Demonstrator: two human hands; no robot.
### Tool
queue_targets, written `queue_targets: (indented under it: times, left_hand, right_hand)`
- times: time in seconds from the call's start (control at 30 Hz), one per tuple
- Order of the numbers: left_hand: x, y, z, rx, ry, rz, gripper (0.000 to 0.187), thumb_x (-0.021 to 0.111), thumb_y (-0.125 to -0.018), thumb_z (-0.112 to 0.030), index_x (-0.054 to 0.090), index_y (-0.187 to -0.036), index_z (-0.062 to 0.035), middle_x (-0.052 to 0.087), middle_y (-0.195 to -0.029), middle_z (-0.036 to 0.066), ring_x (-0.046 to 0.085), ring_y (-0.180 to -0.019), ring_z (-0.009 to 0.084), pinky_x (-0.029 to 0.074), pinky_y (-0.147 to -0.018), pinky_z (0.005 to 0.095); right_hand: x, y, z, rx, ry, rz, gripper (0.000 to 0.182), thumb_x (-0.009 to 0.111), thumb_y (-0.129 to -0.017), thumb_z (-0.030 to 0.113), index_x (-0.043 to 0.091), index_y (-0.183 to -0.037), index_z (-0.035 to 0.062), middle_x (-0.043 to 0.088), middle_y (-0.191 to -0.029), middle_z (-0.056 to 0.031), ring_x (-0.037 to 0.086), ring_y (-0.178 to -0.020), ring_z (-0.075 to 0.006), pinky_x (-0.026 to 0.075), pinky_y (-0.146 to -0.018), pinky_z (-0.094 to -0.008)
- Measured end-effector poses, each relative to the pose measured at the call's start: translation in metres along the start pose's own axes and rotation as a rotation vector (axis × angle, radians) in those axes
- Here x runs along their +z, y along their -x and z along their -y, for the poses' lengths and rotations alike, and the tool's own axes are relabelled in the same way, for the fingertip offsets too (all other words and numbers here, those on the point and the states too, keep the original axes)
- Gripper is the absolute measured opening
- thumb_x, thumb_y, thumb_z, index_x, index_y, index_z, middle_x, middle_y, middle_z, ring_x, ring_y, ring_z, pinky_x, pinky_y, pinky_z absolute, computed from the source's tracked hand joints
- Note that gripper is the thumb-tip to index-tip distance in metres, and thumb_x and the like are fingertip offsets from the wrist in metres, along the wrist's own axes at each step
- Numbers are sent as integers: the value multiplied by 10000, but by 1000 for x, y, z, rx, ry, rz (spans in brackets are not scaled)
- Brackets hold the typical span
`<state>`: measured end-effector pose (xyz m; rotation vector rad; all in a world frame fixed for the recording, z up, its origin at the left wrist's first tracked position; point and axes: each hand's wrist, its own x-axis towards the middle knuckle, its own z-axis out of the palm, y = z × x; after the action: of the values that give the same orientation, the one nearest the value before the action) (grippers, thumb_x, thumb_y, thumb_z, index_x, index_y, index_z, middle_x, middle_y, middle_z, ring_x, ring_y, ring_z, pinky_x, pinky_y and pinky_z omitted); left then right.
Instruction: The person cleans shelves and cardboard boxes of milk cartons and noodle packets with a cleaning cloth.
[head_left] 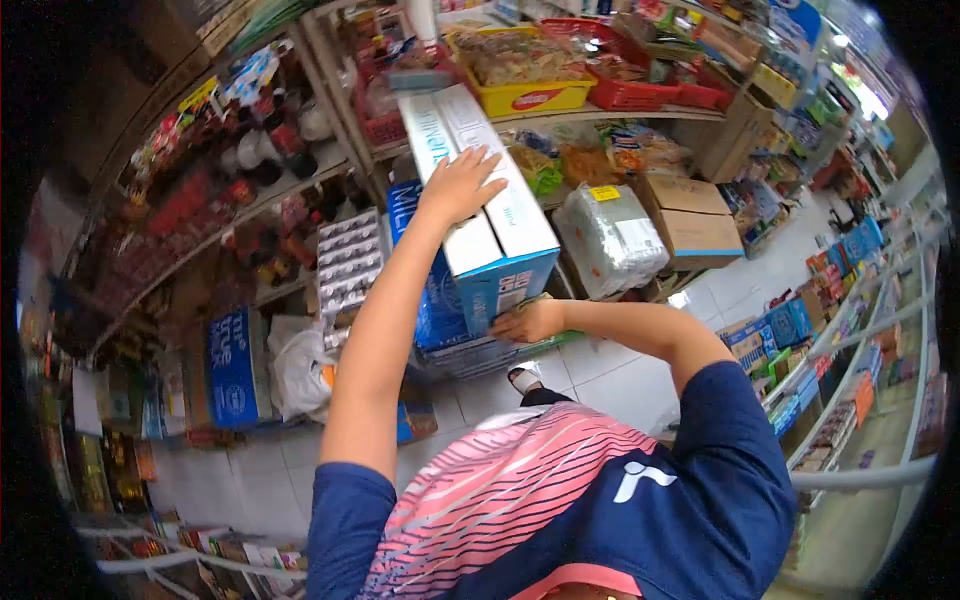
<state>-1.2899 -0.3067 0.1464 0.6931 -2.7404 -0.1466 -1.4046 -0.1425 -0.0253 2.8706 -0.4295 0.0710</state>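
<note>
My left hand (463, 186) lies flat on the top of a long white and blue milk carton box (530, 225), fingers spread. Low on the near blue end of that box, my right hand (530, 321) presses with its fingers bent. A thin yellow-green edge of something, perhaps cloth, shows beside the right hand; most of it is hidden. The box rests on its long side, its far end close to the shelf baskets. Beside and partly under it, a darker blue milk pack (440, 300) shows.
A plastic-wrapped bundle (610, 240) and a brown cardboard box (690, 220) stand to the right. Behind are a yellow basket (535, 97) and a red basket (635, 93). At left are a tray of small bottles (348, 262), a white bag (298, 365) and a blue carton (232, 370).
</note>
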Motion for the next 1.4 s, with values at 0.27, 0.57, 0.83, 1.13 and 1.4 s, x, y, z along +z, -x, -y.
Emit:
queue_targets:
  times: [0.27,0.57,0.83,1.13,1.4]
  left_hand:
    - [-7,5,2,-24,-14,-5,503,374,-851,-406,371,-1281,-145,319,-1346,93,269,-1252,260,192,-1016,427]
    - [-6,-3,-9,-317,56,-123,507,416,-850,-275,289,-1313,-114,379,-1280,175,295,-1223,325,189,-997,499]
    - [-7,-1,-11,-489,-203,-77,500,350,-879,-340,267,-1327,-134,247,-1362,167,202,-1265,335,174,-1008,471]
    - [-16,-10,-20,-353,-203,73,517,349,-870,-430,301,-1319,-180,246,-1363,167,203,-1276,290,158,-1035,386]
    - [-19,-12,-23,-372,-178,104,511,386,-859,-415,323,-1308,-179,269,-1354,160,230,-1261,300,175,-1030,394]
  right_hand:
    - [-151,-36,-29,-106,112,-309,277,510,-689,126,597,-918,-5,505,-1153,-103,425,-1141,-280,372,-939,-364]
    - [-172,18,-99,749,-500,-498,297,556,-688,75,597,-981,44,590,-1016,-121,533,-1005,-286,415,-871,-359]
    - [-132,8,-198,707,-536,-883,191,510,-746,30,566,-927,5,568,-835,-165,544,-810,-322,428,-706,-353]
    - [-58,-7,-335,745,-944,-1271,318,434,-782,-65,531,-1080,-12,514,-1155,-123,470,-1086,-206,356,-909,-273]
    - [59,-4,-282,1236,-1352,-1349,420,404,-887,239,421,-1207,-33,440,-1239,-157,418,-1127,-233,298,-945,-296]
